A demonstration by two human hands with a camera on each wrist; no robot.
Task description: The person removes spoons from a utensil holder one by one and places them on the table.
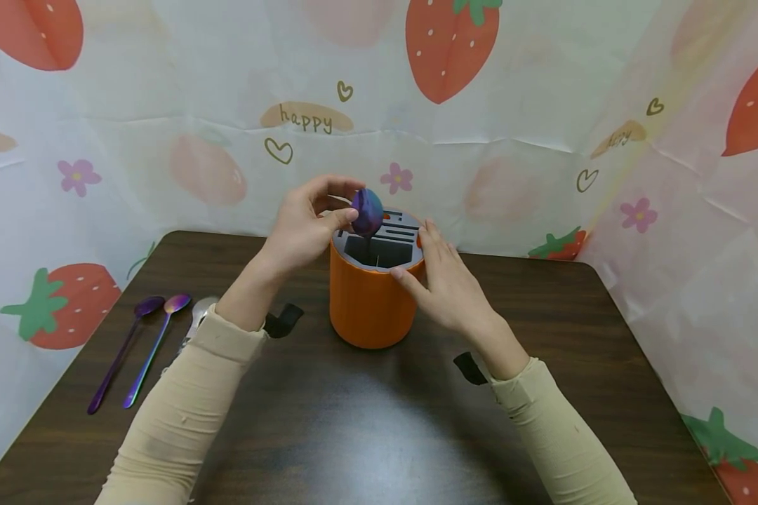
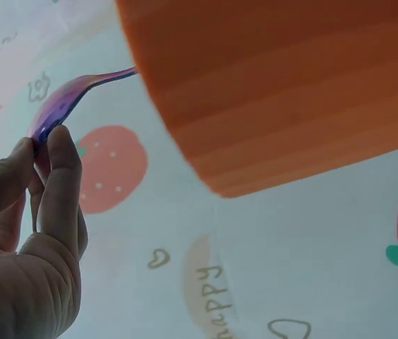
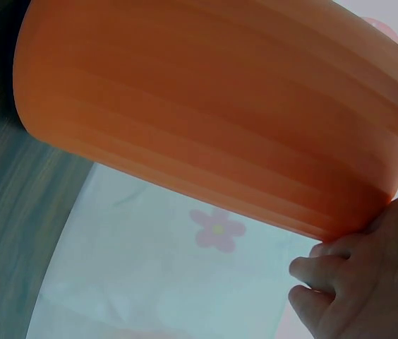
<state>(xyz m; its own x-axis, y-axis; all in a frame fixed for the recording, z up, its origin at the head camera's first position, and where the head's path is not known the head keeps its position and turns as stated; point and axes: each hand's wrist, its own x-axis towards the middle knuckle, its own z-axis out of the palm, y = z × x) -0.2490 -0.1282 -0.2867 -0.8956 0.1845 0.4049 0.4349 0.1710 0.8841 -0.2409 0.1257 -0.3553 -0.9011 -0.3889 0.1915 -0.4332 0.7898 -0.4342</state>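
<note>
My left hand [image 1: 302, 226] pinches a shiny purple-blue spoon [image 1: 368, 212] by the tip of its bowl, thumb against fingers. The spoon's handle points down into the large front opening of an orange utensil holder [image 1: 373, 308] with a grey slotted top [image 1: 399, 230]. In the left wrist view the spoon's neck [image 2: 111, 75] passes behind the holder's rim, and the lower handle is hidden. My right hand [image 1: 451, 284] rests against the holder's right side, fingers extended along the rim and thumb at the front edge. The right wrist view shows its fingertips on the orange wall [image 3: 206, 120].
Left of my left forearm, a dark purple spoon [image 1: 120, 358], a rainbow-coloured spoon [image 1: 151, 358] and a silver utensil [image 1: 202, 308], partly covered by the sleeve, lie on the dark wooden table [image 1: 341, 421]. A strawberry-print cloth [image 1: 512, 91] hangs behind the table and along its sides.
</note>
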